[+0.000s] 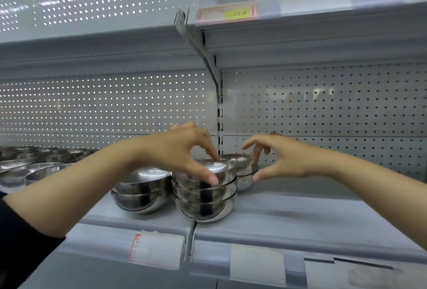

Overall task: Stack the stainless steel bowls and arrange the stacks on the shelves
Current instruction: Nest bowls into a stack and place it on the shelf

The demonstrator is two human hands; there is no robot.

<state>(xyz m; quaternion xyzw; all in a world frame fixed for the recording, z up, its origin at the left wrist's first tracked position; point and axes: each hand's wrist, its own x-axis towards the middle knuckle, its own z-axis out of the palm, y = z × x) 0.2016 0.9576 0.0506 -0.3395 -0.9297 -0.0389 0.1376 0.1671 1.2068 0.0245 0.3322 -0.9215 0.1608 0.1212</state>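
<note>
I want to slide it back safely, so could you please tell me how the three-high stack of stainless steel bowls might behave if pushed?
The three-high stack of stainless steel bowls rests on one rounded base, so it may rock. Its polished sides probably feel slippery.

Your left hand (184, 150) hides part of the front bowl stack's (204, 194) top rim, the loose bowls (30, 168) left of that stack run off-frame, and the price tag (228, 12) above it is blurred.
</note>
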